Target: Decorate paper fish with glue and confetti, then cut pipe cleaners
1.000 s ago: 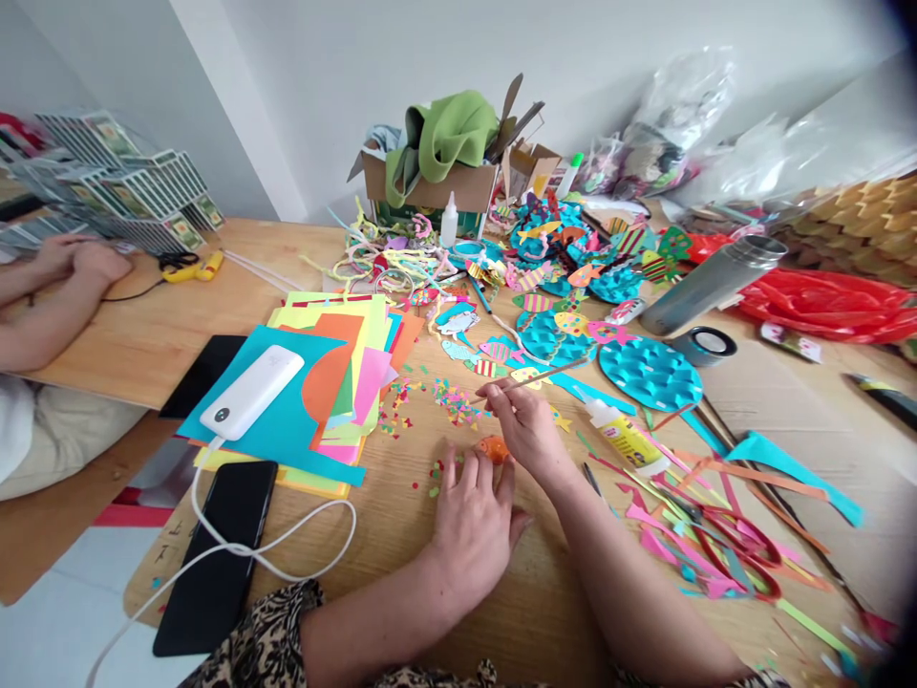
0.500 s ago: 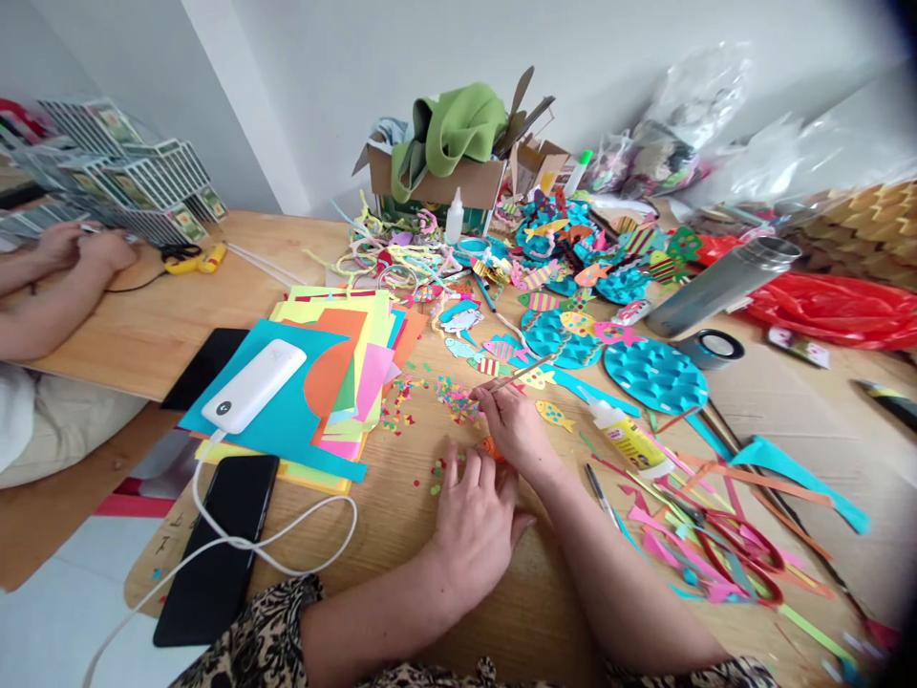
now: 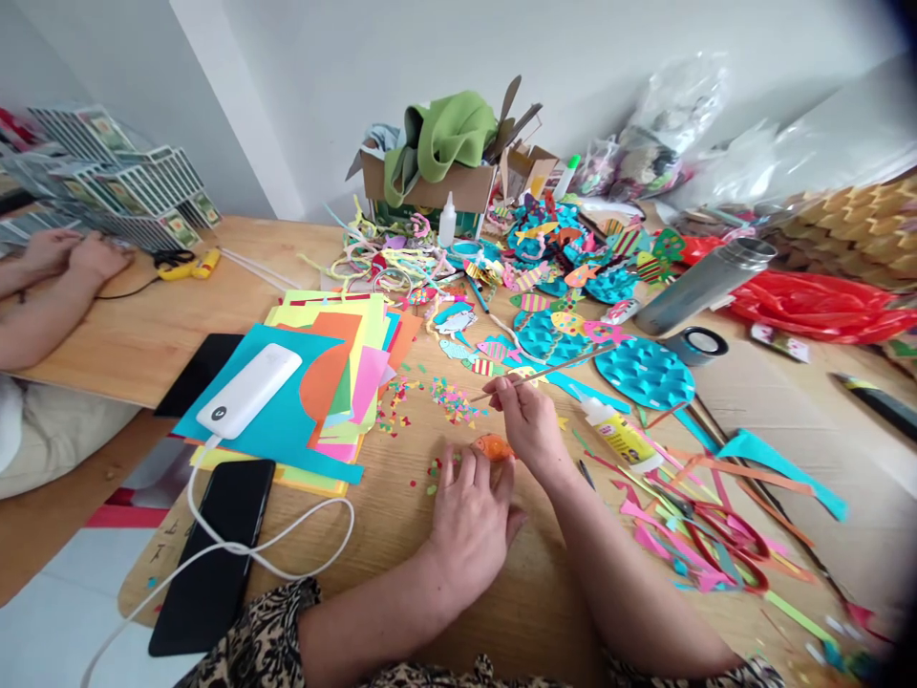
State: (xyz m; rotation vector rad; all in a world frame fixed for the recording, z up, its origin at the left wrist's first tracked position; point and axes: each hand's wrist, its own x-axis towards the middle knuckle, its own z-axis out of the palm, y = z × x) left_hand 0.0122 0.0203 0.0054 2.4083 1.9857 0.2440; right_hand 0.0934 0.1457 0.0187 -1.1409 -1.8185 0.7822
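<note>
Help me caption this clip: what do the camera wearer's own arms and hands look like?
Both grips are bare, five-fingered hands, left hand and right hand, with no gloves, rings or watch visible. The forearms are bare too. A black-and-tan, swirl-patterned fabric left sleeve bunches at its edge; the matching right sleeve barely shows.

Orange paper fish [image 3: 493,445] part covered: left grip [image 3: 469,511] lies over its lower side, that edge unseen. Thin stick [image 3: 565,365] — a stretch of it lost inside the right grip [image 3: 528,420]; near tip too small to tell whether a paper bit clings. Slim dark object [image 3: 586,474] mostly behind the right forearm [image 3: 608,549], one end out. Glue bottle [image 3: 627,438]: fine print unreadable. Co-worker's forearms [image 3: 43,320] cut by the left edge — whatever the fingers work at, too small. Box [image 3: 430,191] contents partly hidden under green cloth [image 3: 451,143]. Lower right corner dark, blurred.
</note>
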